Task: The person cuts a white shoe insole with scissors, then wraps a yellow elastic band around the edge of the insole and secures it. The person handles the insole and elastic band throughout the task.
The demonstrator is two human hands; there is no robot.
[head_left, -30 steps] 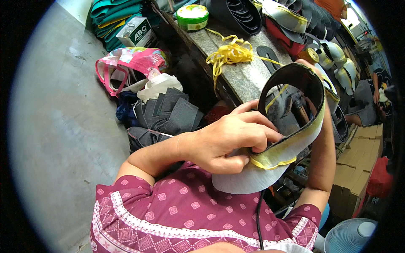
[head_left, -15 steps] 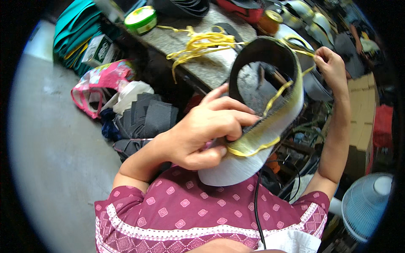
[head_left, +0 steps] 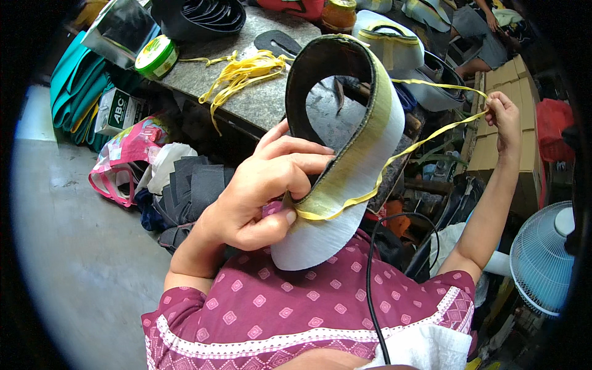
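My left hand (head_left: 262,188) is closed on a looped grey-white piece (head_left: 387,120) with a dark lining, a yellowish glue-like band along its edge and a rounded flap at the bottom. Its thumb presses the end of a thin yellow strip (head_left: 428,137) against the edge near the flap. From there the strip runs loosely along the piece's outer side and up to the right. Out at arm's length, my right hand (head_left: 504,117) pinches that strip. Another length comes back from the right hand and passes behind the looped piece.
On the speckled worktop (head_left: 197,80) lie a tangle of yellow strip (head_left: 253,71), a green round tub (head_left: 156,57) and coiled black bands (head_left: 206,18). Similar grey-white pieces (head_left: 388,46) stand beyond. Dark cut sheets (head_left: 185,191) lie at left; a fan (head_left: 542,256) stands at right.
My right hand has moved outward to the right and slightly down, drawing out a longer length of strip. The left hand and the looped piece have shifted slightly left in view.
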